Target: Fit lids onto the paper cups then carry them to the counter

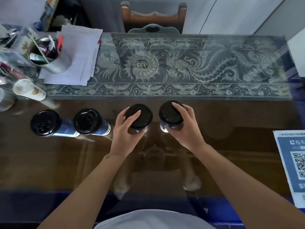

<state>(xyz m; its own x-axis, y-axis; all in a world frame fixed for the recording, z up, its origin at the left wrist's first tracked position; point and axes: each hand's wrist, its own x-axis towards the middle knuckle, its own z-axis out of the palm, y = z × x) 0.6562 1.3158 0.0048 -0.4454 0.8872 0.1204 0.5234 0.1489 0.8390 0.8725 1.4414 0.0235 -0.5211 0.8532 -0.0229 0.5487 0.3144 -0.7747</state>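
While both arms reach forward over a glass-topped wooden table (231, 154), four blue paper cups with black lids stand in a row near its middle; the left hand (127, 129) curls its fingers around the third cup (139, 116), with the forefinger lying across the lid; the right hand (183, 124) wraps the fourth cup (170, 115), its fingers hooked over the far rim of the lid and the thumb against the blue wall; the two held cups are just beside each other but apart. To the left, the first cup (44, 122) and the second cup (87, 121) stand untouched, close together, lids on. Beyond the row, a dark patterned panel (181, 66) with dragons and scrollwork lies under the glass; a stack of white papers (79, 55) rests on its left end, with a pen pot (47, 55) full of pens on the papers; an uncapped pale cup (27, 90) lies tilted near the table's left edge. A printed sheet with a QR code (293, 162) sits at the right edge; a wooden chair back (153, 17) shows past the far side, before a pale wall.
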